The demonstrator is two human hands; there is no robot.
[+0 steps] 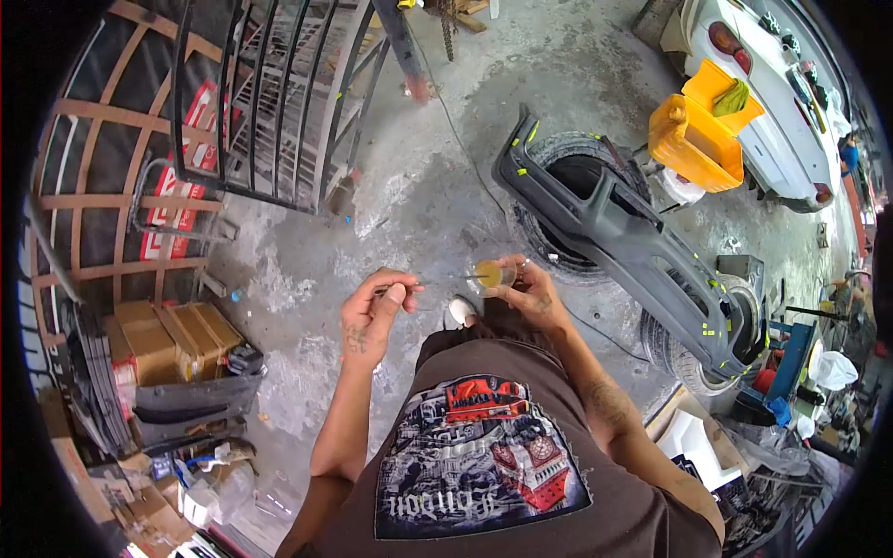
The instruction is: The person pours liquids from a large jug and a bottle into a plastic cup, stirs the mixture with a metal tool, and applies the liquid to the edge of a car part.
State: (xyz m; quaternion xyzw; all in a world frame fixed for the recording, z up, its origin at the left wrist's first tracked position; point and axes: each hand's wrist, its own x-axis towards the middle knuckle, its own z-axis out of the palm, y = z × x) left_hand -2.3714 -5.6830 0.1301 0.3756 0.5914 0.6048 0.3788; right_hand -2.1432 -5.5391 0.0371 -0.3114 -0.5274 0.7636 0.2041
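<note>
My left hand (377,314) is closed in a pinch on a thin stick (454,278), which points right toward a small clear cup. My right hand (535,296) grips that clear cup (483,289), tilted so its mouth faces left. Yellow material (488,272) shows inside the cup, and the stick's far end is at it; whether it touches cannot be made out. Both hands are in front of my body, above the concrete floor. To the right, a long black car bumper (614,228) with small yellow tape marks rests across tires.
A tire (555,149) lies under the bumper's far end. Beyond are a yellow container (693,139) and a white car body part (777,121). Black metal grilles (270,102) stand at the upper left, cardboard boxes (172,342) at the left. A cable (456,130) crosses the floor.
</note>
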